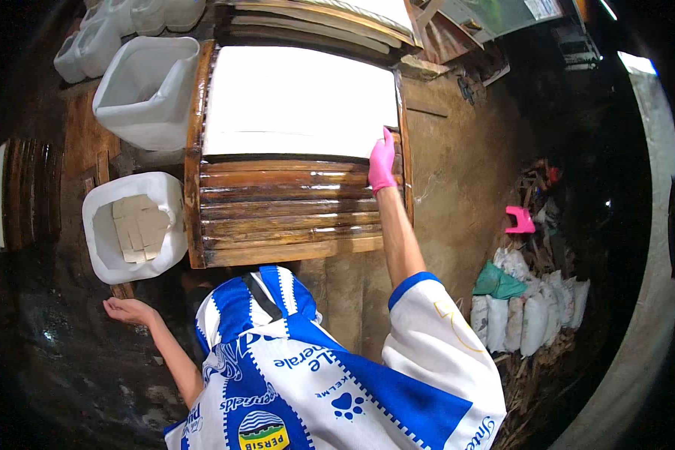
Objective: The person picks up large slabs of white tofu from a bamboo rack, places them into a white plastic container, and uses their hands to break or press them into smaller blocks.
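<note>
A white slab (298, 97) lies across a wet rack of dark wooden slats (285, 208). My right hand (381, 159), in a pink glove, is closed on the slab's lower right edge; some fingers are hidden there. My bare left hand (127, 310) hangs at the lower left with loosely curled, open fingers and holds nothing, below a white plastic container (97, 232) that has beige cut pieces inside it.
An open translucent container (146, 127) and several jugs (90, 52) stand at the upper left. Another slatted stack (30, 195) is at the far left. At the right are filled sacks (532, 322), a pink plastic object (523, 219) and wood scraps. A pale curved edge (645, 120) runs down the far right.
</note>
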`<state>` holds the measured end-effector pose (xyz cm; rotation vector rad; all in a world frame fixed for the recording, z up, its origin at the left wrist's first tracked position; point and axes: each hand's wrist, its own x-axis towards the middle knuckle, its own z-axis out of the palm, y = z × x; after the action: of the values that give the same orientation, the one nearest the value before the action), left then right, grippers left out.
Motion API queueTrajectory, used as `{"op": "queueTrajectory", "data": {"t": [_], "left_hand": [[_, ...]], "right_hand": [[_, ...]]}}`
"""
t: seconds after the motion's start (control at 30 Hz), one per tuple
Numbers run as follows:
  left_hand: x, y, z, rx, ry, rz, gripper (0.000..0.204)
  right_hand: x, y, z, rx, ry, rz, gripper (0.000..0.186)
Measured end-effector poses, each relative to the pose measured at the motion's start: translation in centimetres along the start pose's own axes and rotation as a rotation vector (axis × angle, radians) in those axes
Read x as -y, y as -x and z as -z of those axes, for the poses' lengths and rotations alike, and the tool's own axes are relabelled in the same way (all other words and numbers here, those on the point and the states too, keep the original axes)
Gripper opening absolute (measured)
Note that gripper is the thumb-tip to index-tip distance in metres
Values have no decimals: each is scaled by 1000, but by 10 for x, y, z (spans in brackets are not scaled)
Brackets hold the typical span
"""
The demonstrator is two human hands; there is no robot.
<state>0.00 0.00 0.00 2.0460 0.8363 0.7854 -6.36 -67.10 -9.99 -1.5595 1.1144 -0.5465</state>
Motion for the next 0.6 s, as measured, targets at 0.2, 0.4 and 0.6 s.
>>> {"op": "queueTrajectory", "data": {"t": [0.2, 0.4, 0.6], "left_hand": [[0, 109, -38, 19, -90, 251, 45], [-13, 115, -33, 38, 73, 204, 45], [-23, 107, -43, 67, 119, 198, 46]], "right_hand": [[125, -87, 112, 937, -56, -94, 50], [77, -117, 86, 1173, -539, -4, 50], [64, -64, 40, 549, -251, 542, 33]]}}
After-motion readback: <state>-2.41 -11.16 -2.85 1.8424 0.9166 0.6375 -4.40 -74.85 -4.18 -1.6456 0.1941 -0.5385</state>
